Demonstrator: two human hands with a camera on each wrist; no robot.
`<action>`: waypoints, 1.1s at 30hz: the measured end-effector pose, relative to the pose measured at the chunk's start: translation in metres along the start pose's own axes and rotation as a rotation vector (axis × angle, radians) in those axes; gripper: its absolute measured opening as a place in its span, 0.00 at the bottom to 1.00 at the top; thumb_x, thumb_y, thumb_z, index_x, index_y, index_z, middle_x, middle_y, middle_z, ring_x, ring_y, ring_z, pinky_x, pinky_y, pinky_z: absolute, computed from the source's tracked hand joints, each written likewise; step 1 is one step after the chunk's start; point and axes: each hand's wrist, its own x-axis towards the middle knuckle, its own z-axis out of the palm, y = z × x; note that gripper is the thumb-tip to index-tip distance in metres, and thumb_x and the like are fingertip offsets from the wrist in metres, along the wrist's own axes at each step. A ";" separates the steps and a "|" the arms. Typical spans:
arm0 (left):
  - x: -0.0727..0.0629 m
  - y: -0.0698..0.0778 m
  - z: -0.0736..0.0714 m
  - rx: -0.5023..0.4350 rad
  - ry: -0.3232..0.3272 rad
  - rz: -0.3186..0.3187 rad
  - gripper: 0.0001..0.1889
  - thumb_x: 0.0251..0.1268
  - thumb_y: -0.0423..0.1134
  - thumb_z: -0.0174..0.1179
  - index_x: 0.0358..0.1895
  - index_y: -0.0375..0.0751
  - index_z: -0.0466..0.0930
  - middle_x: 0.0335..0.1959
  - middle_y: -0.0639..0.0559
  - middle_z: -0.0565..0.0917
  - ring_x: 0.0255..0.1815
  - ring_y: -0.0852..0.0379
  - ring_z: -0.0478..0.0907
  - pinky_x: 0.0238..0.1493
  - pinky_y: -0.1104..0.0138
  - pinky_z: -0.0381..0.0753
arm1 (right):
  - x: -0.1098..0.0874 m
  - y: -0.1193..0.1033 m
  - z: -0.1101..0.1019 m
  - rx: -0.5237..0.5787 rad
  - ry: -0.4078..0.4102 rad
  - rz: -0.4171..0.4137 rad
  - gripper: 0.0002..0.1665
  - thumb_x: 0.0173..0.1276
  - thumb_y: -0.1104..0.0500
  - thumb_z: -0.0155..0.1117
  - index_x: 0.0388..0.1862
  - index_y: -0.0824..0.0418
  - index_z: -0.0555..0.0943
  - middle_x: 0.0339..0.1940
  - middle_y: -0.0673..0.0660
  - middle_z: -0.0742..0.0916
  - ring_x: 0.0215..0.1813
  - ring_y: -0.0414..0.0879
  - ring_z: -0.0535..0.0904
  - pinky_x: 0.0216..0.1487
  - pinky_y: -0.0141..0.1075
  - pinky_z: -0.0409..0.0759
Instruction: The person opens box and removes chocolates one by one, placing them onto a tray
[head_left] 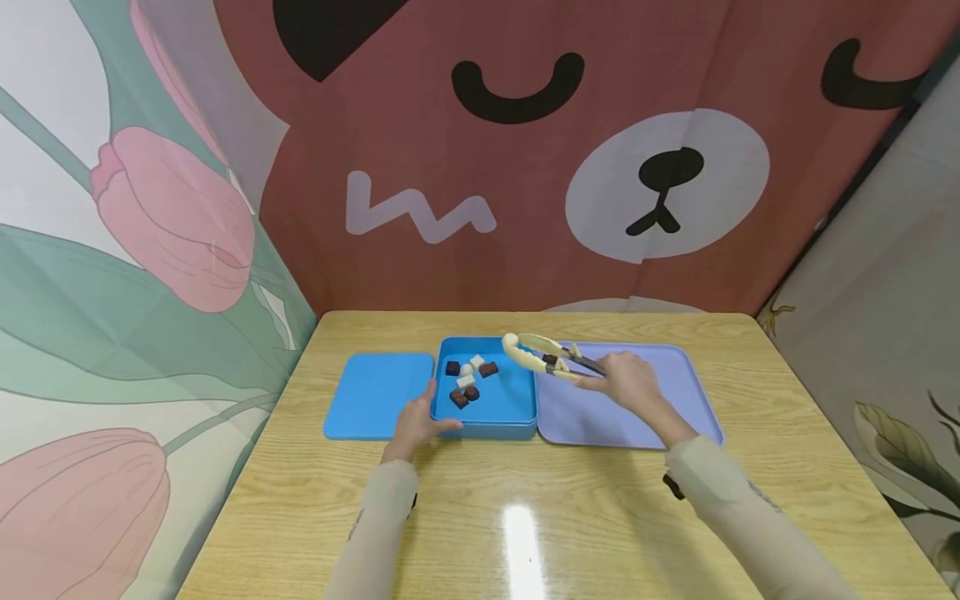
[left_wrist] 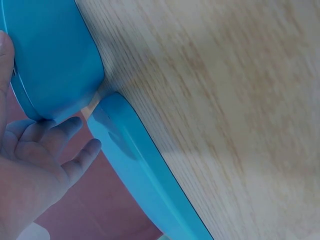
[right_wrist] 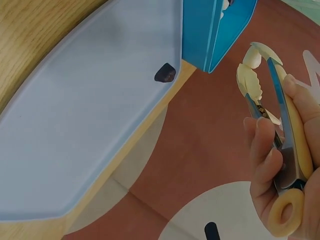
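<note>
My left hand (head_left: 415,423) holds the near left corner of a blue box (head_left: 498,431), thumb along the front wall and fingers at the left side. In the left wrist view, some fingertips touch the box (left_wrist: 55,55) while the others stay apart from it. My right hand (head_left: 630,379) grips cream-handled tongs (head_left: 528,358) above the box's right rim. Between the tong tips is a small white round piece (right_wrist: 252,58). Inside the box lie several brown and white chocolate-like pieces (head_left: 466,382). One dark piece (right_wrist: 165,73) lies on the lilac tray.
The lilac tray (head_left: 600,417) stands against the box's right side. A flat blue lid (head_left: 378,396) lies to the left, close to the box. All of it is on a wooden table (head_left: 465,517), with a printed cloth (head_left: 525,275) hanging behind its far edge.
</note>
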 end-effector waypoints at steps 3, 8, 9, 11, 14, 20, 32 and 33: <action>0.000 -0.001 0.000 0.003 0.001 0.002 0.52 0.43 0.53 0.68 0.68 0.32 0.48 0.57 0.31 0.68 0.51 0.39 0.71 0.46 0.52 0.73 | -0.001 0.002 -0.002 0.007 0.005 0.004 0.31 0.50 0.37 0.65 0.10 0.55 0.62 0.08 0.46 0.59 0.14 0.39 0.53 0.12 0.30 0.50; 0.000 -0.001 0.000 0.004 0.000 0.001 0.52 0.43 0.53 0.68 0.68 0.32 0.48 0.55 0.31 0.70 0.47 0.39 0.73 0.44 0.53 0.74 | -0.004 0.007 -0.003 0.010 0.019 0.011 0.30 0.50 0.37 0.65 0.10 0.55 0.62 0.08 0.46 0.60 0.14 0.39 0.55 0.12 0.31 0.52; 0.000 0.000 0.000 0.004 -0.001 0.002 0.52 0.43 0.53 0.68 0.68 0.32 0.48 0.53 0.31 0.71 0.46 0.39 0.73 0.43 0.53 0.74 | -0.004 0.008 -0.003 0.010 0.022 0.013 0.30 0.50 0.37 0.65 0.10 0.55 0.62 0.08 0.46 0.61 0.14 0.39 0.55 0.12 0.31 0.53; 0.000 0.000 0.000 0.003 -0.001 0.000 0.52 0.43 0.53 0.68 0.68 0.32 0.48 0.52 0.31 0.72 0.46 0.40 0.74 0.43 0.54 0.74 | -0.005 0.010 -0.003 0.010 0.029 0.013 0.30 0.50 0.36 0.64 0.10 0.55 0.63 0.08 0.46 0.61 0.13 0.40 0.56 0.12 0.31 0.54; -0.001 0.001 0.000 -0.002 -0.004 -0.006 0.52 0.44 0.53 0.68 0.69 0.32 0.48 0.53 0.31 0.72 0.48 0.39 0.73 0.45 0.53 0.74 | -0.007 0.015 -0.003 0.009 0.041 0.009 0.30 0.50 0.35 0.63 0.11 0.55 0.63 0.08 0.47 0.62 0.13 0.40 0.58 0.12 0.32 0.55; -0.001 0.001 0.000 -0.011 -0.005 -0.008 0.52 0.44 0.52 0.68 0.69 0.33 0.47 0.59 0.31 0.66 0.54 0.39 0.68 0.48 0.52 0.72 | -0.013 0.026 -0.004 0.026 0.072 -0.006 0.28 0.51 0.36 0.63 0.12 0.54 0.67 0.07 0.47 0.64 0.12 0.40 0.59 0.11 0.32 0.56; -0.001 0.000 0.000 -0.012 -0.005 0.010 0.53 0.43 0.54 0.67 0.68 0.32 0.48 0.53 0.31 0.72 0.51 0.39 0.70 0.47 0.52 0.72 | -0.024 0.043 -0.006 0.040 0.121 0.007 0.26 0.51 0.36 0.63 0.11 0.54 0.70 0.05 0.46 0.64 0.11 0.39 0.57 0.12 0.31 0.55; -0.001 0.000 0.000 -0.014 -0.005 0.010 0.53 0.43 0.54 0.67 0.68 0.32 0.47 0.55 0.31 0.70 0.52 0.39 0.70 0.48 0.52 0.72 | -0.025 0.044 -0.006 0.045 0.119 0.012 0.26 0.51 0.36 0.63 0.12 0.55 0.71 0.05 0.46 0.64 0.11 0.39 0.57 0.12 0.31 0.55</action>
